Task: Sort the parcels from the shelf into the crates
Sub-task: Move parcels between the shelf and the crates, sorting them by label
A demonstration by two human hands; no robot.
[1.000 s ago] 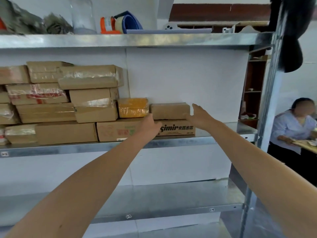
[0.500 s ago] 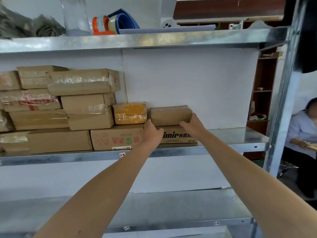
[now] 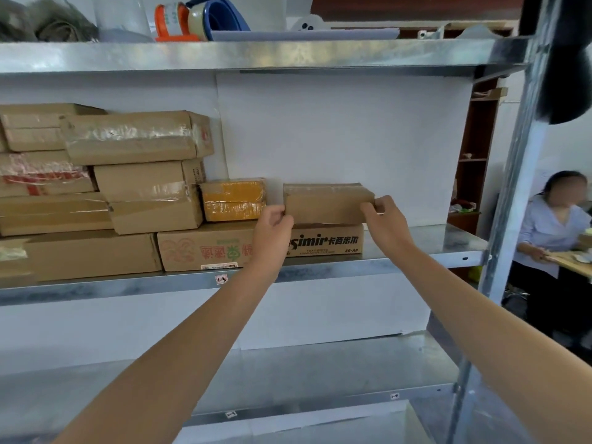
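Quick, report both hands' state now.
Left hand: grips the left end of the brown parcel.
Right hand: grips the same parcel's right end.

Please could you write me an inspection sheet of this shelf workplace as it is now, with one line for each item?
Surface: metal shelf, middle level, bare at its right end.
Job's things: small brown parcel on top of the printed carton, held at both ends; yellow-taped parcel to its left, apart from it; stacked cardboard parcels further left. Crates not in view.
Clutter: orange tape dispenser and blue basin on the top level.
Hands: left hand grips the small parcel's left end; right hand grips its right end.
Cables: nothing seen.
Surroundings: seated person at the right, beyond the shelf post; wooden bookcase behind.
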